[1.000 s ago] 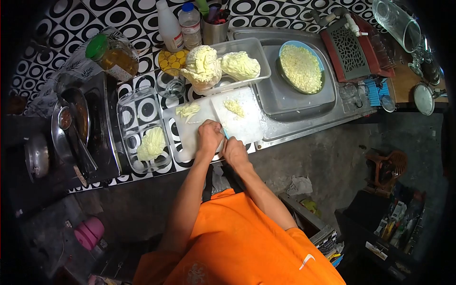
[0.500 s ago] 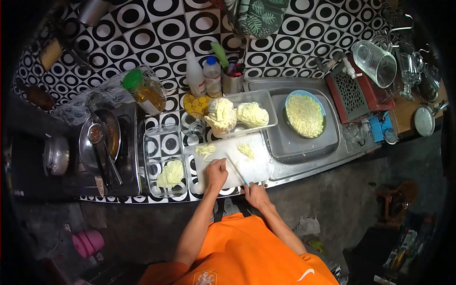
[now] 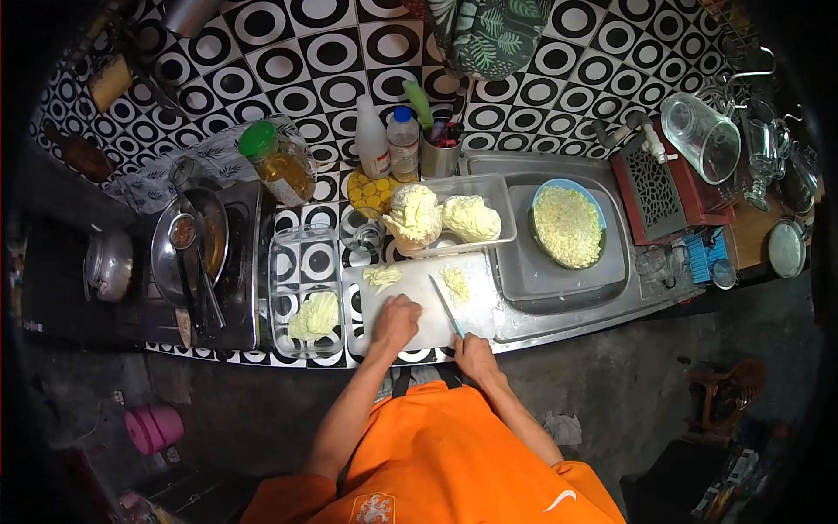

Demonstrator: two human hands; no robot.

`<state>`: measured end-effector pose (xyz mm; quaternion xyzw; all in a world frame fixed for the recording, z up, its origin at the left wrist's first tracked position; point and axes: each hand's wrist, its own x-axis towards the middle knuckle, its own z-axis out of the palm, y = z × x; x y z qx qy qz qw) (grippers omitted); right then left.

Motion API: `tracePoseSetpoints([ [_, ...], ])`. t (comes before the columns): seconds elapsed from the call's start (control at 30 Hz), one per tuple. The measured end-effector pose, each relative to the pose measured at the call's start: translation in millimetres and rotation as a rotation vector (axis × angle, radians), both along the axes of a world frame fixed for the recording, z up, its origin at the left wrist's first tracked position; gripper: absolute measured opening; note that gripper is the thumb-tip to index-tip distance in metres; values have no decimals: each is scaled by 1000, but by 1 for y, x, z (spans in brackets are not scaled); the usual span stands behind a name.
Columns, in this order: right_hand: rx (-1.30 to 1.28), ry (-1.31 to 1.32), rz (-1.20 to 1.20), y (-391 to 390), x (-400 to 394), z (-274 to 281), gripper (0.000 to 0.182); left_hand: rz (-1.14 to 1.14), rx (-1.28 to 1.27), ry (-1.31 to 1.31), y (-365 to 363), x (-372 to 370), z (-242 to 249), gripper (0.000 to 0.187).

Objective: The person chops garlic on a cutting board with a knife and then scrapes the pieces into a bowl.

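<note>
In my right hand (image 3: 475, 356) is a knife (image 3: 443, 303) with a light blue handle; its blade points away from me, beside a small pile of chopped cabbage (image 3: 455, 285). My left hand (image 3: 398, 323) rests curled on the white cutting board (image 3: 428, 334), left of the blade. Whatever its fingers may hold is hidden under them. Cabbage strips (image 3: 381, 277) lie on the board beyond that hand. Left of the board, cabbage leaves (image 3: 314, 316) sit in a clear rectangular container (image 3: 280, 297).
Behind the board, a clear tray (image 3: 510, 218) holds two cabbage heads (image 3: 412, 215). A blue bowl (image 3: 601, 210) of chopped cabbage stands in the sink area at right. Bottles (image 3: 371, 140) line the wall. At left, a stove carries a metal pan (image 3: 162, 262).
The knife has swung right, its tip now near the chopped pile. My left hand has drawn slightly back toward me. The whole view has shifted a little.
</note>
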<state>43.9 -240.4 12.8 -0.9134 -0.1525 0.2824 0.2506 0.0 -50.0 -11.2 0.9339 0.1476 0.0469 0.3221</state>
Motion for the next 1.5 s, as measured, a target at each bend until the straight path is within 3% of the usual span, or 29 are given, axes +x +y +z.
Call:
tracePoseSetpoints([
  [0.2,-10,-3,8,16,0,21,40,-80,-123,-55,-31,11,-8,10],
  [0.33,-1,-38,-1,15,-7,25,36,-1,-166,-127,-32,10,-13,7],
  [0.47,-42,-84,-69,11,-21,-9,32,21,-194,-130,-32,12,-14,9],
  [0.77,-12,-37,-52,15,-18,11,33,45,-254,-105,-29,12,-21,8],
  [0.87,-140,6,-98,17,-25,-3,34,62,-292,-83,-29,13,-14,8],
  [1.13,-163,103,-44,25,-14,30,32,93,-296,-123,-28,13,-13,8],
  [1.5,-156,54,-101,31,-25,16,35,70,-248,-177,-30,8,-23,11],
])
